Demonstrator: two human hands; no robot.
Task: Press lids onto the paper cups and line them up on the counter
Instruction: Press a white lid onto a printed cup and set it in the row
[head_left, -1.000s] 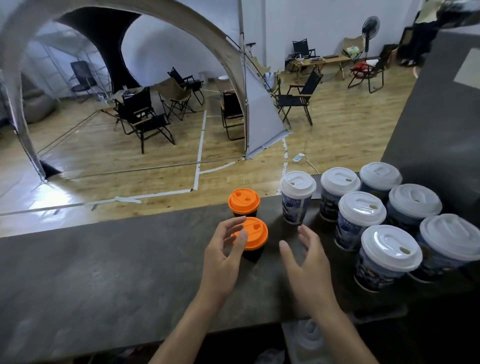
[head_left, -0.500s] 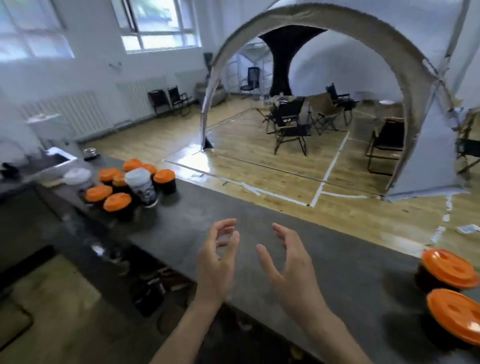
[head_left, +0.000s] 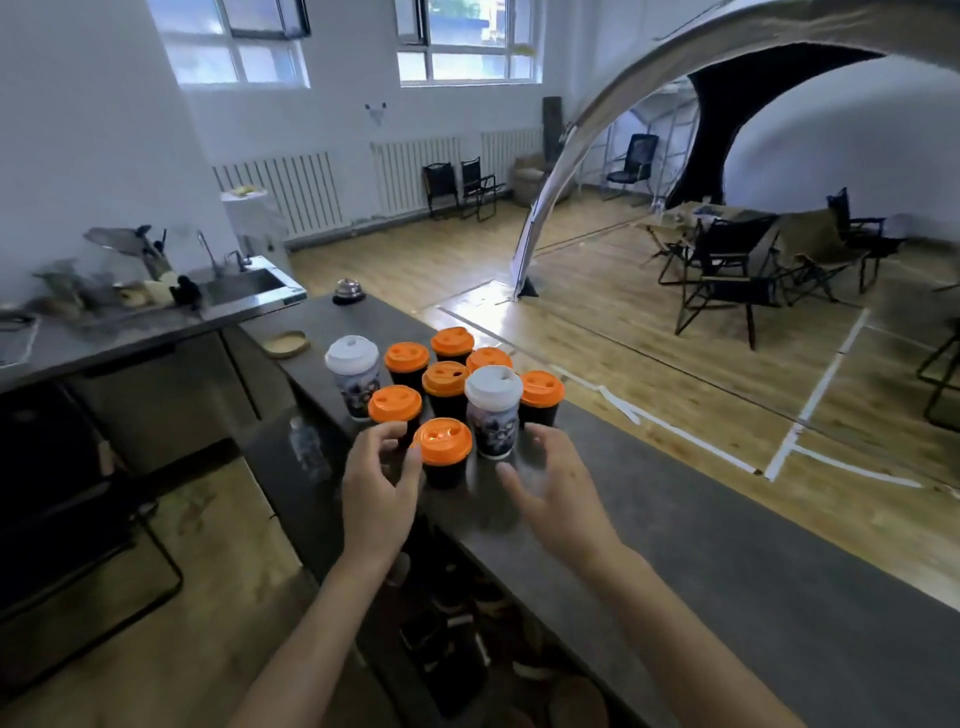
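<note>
On the dark, matte counter (head_left: 675, 519), lidded paper cups stand bunched rather than in a row, so lining up is judged still to do. The nearest black paper cup with an orange plastic lid (head_left: 443, 452) stands upright, with its long axis vertical, lid up and base on the counter. At its 9 o'clock the left hand (head_left: 382, 483) curves thumb and fingers toward the lid; whether they touch cannot be told. At its 3 o'clock the right hand (head_left: 558, 493) is spread and empty, just below the printed paper cup with a white lid (head_left: 492, 410) at 1 o'clock. The hands flank the nearest cup, probably to lift it clear of its neighbours.
</note>
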